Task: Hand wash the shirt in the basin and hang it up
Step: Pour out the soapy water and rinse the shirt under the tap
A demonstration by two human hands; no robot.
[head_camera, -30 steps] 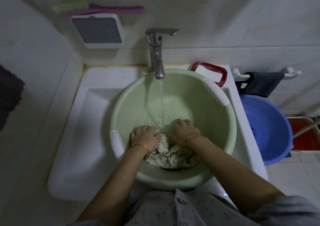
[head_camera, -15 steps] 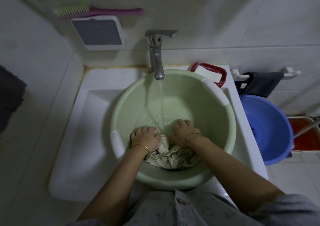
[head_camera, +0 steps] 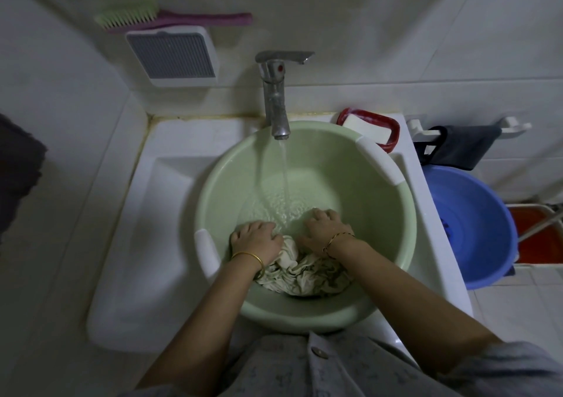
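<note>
The left hand [head_camera: 254,241] and right hand [head_camera: 327,230] grip a crumpled pale shirt [head_camera: 304,277] with curled fingers, at the near side of the green basin [head_camera: 396,244]. Faucet [head_camera: 275,101] water falls between the hands.

A green basin [head_camera: 374,183] sits in the white sink [head_camera: 143,244] under the running tap [head_camera: 275,104]. The water [head_camera: 285,177] falls between the hands. The left hand [head_camera: 254,239] and right hand [head_camera: 324,229], knuckles up, grip the crumpled pale shirt [head_camera: 304,277], which is bunched against the basin's near wall. Soap [head_camera: 364,126] lies in a red dish [head_camera: 394,134] behind the basin, and a blue tub [head_camera: 481,238] stands to the right.
</note>
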